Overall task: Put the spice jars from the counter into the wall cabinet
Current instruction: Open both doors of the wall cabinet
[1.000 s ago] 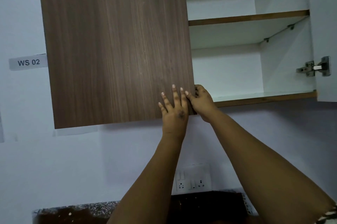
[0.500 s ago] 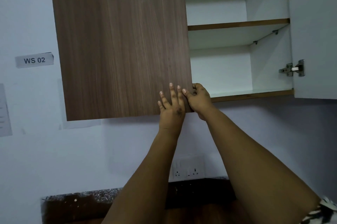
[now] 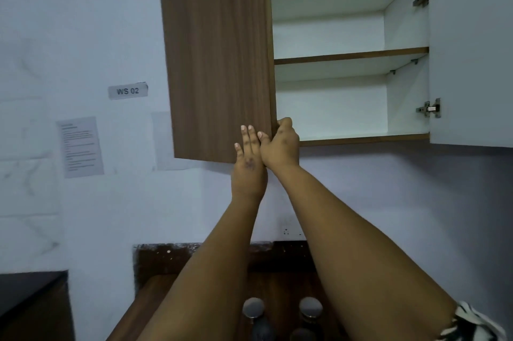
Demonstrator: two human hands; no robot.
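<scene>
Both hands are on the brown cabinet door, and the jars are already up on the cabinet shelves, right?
Not quite. Both the left hand and the right hand are on the brown door, but the head view shows the cabinet shelves bare. The spice jars are down on the counter, between the arms.

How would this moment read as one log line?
step: opening left door | left hand: flat on door | right hand: gripping door edge | jars: on counter | shelves: bare

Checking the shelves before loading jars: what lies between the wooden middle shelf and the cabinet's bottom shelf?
Nothing: in the head view the stretch between the wooden middle shelf and the bottom shelf is bare white interior.
</scene>
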